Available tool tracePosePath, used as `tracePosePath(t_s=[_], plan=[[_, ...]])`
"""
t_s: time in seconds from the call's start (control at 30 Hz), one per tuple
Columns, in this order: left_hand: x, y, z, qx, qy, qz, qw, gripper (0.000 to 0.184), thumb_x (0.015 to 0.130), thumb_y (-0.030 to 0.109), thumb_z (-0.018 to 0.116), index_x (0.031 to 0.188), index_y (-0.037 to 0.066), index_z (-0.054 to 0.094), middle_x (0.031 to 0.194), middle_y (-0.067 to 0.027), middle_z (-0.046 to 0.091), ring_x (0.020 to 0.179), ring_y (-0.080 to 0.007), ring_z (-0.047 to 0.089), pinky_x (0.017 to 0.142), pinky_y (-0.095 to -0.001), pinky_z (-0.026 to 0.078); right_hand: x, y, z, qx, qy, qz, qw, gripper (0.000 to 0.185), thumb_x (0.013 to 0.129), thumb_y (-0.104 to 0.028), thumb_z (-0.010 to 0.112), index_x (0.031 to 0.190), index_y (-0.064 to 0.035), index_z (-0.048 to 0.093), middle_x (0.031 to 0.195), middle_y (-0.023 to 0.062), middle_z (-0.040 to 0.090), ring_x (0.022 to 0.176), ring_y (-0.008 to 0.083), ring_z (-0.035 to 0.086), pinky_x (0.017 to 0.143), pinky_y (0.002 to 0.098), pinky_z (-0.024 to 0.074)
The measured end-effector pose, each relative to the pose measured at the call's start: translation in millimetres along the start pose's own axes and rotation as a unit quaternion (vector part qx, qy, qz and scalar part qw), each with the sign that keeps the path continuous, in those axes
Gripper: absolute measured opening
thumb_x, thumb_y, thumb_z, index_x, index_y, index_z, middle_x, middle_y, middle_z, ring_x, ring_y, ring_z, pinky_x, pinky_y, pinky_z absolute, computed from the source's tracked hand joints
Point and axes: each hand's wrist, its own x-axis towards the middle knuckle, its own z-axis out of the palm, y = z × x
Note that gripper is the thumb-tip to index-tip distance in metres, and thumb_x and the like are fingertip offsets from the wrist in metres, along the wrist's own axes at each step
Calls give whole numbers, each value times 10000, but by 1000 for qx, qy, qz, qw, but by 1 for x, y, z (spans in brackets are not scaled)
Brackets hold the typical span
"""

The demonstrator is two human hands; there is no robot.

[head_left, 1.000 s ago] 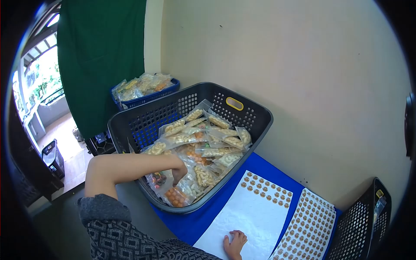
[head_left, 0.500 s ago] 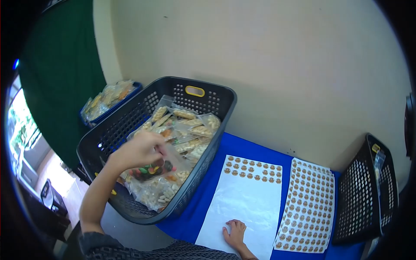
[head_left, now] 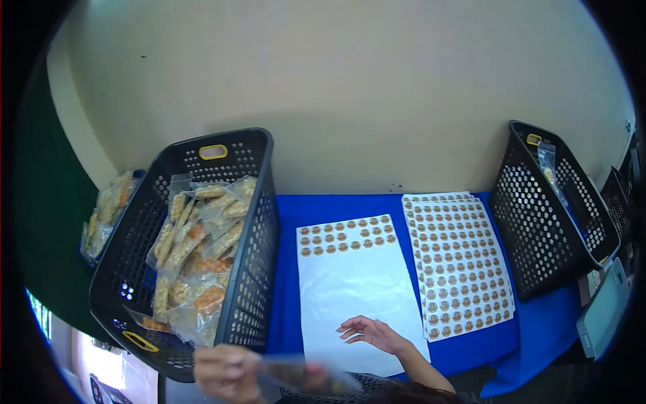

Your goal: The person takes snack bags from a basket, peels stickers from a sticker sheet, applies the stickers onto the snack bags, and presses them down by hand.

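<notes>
My left hand (head_left: 227,374) is closed on one edge of a clear snack bag (head_left: 309,378), blurred by motion, at the bottom of the view. It is just outside the front corner of a large black basket (head_left: 250,269) filled with bags of snacks (head_left: 202,256). Over the lower part of a white sticker sheet (head_left: 350,289) is my right hand (head_left: 371,334), its fingers apart and nothing held. Round brown stickers run in rows along the top of that sheet; its lower part is bare.
A stack of full sticker sheets (head_left: 461,269) lies on the blue cloth (head_left: 289,209). At the right stands another black basket (head_left: 538,222) with a bag inside, beside a pale green object (head_left: 604,310). A smaller blue basket (head_left: 91,259) of bags is at the far left.
My left hand has come out of the large basket with a bag and moved down and right. My right hand has lifted its fingers from the sheet. The view has turned right.
</notes>
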Motion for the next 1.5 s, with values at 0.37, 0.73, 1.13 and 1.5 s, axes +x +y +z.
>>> tracePosePath(t_s=[0.37, 0.73, 1.13, 1.5], plan=[[-66, -64, 57, -217, -59, -381, 897, 522, 662, 18, 665, 1016, 9, 283, 886, -126, 474, 803, -189, 526, 721, -282, 448, -11, -5, 44, -372, 51, -117, 919, 492, 795, -209, 556, 1182, 5, 341, 1049, 112, 495, 945, 176, 497, 819, 299, 387], [-106, -98, 24, -193, -128, -487, 842, 274, 795, 54, 532, 1048, -10, 450, 928, -96, 539, 731, -156, 556, 615, -261, 468, 37, -41, -35, -483, -130, 63, 864, 576, 733, -364, 601, 1141, -17, 389, 1052, 130, 487, 963, 199, 479, 816, 298, 401], [-94, -103, 27, -153, -222, -514, 815, 338, 761, 100, 596, 1039, -22, 449, 909, -97, 555, 795, -150, 550, 679, -269, 456, 118, -90, -234, -639, 441, -106, 621, 266, 661, -94, 589, 912, -40, 521, 830, 160, 509, 797, 292, 505, 720, 359, 416], [-82, -104, 41, -133, -237, -532, 802, 346, 743, 134, 621, 996, -27, 447, 894, -102, 554, 784, -155, 547, 678, -267, 451, 133, -103, -225, -610, 503, -35, 611, 182, 723, -153, 534, 895, -95, 519, 915, 155, 473, 842, 327, 498, 727, 387, 414]])
